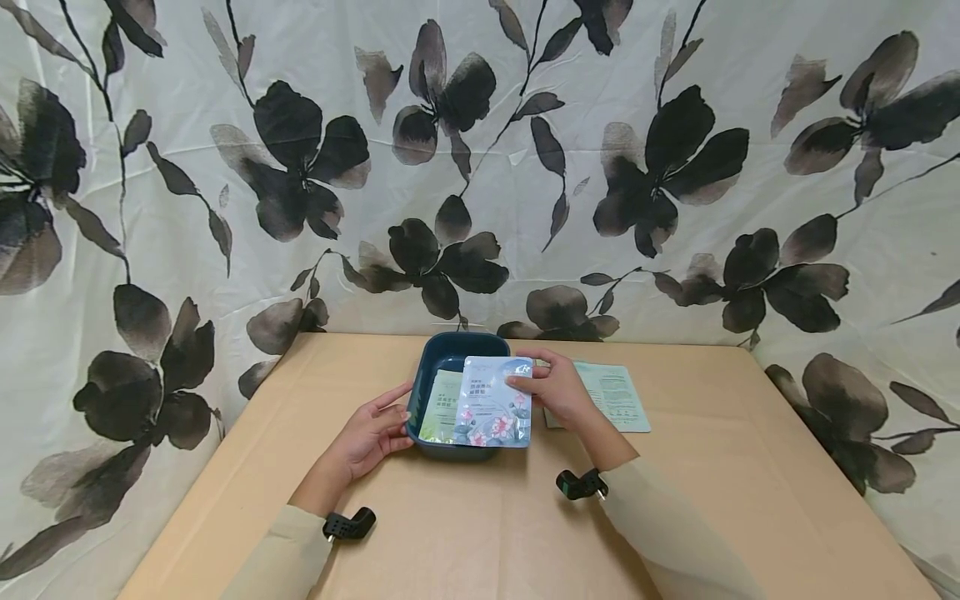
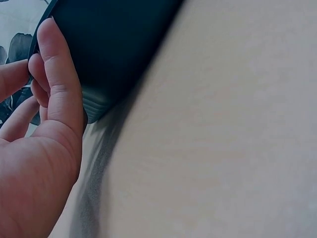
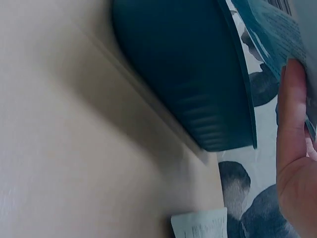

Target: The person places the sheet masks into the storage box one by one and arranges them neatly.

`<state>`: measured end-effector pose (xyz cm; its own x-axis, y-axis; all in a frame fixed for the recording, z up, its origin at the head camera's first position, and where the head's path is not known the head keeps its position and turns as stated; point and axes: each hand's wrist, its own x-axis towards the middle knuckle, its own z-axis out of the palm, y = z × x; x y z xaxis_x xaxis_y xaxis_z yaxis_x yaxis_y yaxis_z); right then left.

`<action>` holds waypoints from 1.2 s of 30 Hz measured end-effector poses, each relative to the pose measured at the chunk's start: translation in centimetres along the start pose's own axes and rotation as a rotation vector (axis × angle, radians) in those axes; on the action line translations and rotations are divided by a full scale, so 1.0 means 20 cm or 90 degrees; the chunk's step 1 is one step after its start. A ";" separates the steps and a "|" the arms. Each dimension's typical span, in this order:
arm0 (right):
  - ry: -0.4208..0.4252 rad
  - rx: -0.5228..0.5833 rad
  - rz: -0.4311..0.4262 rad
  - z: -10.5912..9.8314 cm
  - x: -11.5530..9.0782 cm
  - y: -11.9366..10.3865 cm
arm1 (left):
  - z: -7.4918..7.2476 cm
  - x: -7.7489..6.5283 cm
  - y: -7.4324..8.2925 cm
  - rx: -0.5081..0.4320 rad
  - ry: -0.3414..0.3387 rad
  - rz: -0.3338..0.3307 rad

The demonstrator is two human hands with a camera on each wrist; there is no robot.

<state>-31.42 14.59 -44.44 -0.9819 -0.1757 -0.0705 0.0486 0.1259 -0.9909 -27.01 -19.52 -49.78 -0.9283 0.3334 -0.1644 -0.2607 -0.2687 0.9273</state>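
A dark blue plastic basket [image 1: 450, 452] stands near the far side of the table. My left hand [image 1: 371, 433] touches its left wall, the fingers loosely bent and fingertips right at the rim. In the left wrist view, the fingers [image 2: 59, 84] lie against the basket's outer side. My right hand [image 1: 558, 387] pinches a light blue sheet mask packet [image 1: 491, 408] by its right edge, thumb on the front. Printed with pink flowers, that packet is held over the basket. Behind it, a green packet [image 1: 438, 408] leans inside the basket, partly hidden.
Right of the basket, pale green packets [image 1: 611, 396] lie on the tan table [image 1: 712, 467], partly behind my right hand. A floral cloth [image 1: 540, 167] hangs beyond the table's far edge. Each wrist wears a small black camera [image 1: 348, 525].
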 end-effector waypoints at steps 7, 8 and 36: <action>0.013 -0.026 0.000 0.06 0.02 -0.01 | 0.00 -0.01 0.00 -0.004 -0.005 0.000; 0.017 -0.031 0.001 0.07 0.03 -0.01 | 0.00 -0.01 0.00 -0.005 -0.004 0.000; 0.000 -0.123 0.001 0.24 0.16 -0.05 | -0.01 0.00 0.00 -0.009 -0.008 -0.002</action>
<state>-33.66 9.18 -44.14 -0.9820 -0.1747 -0.0723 0.0147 0.3108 -0.9504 -27.09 -19.63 -49.94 -0.9241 0.3458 -0.1625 -0.2671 -0.2807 0.9219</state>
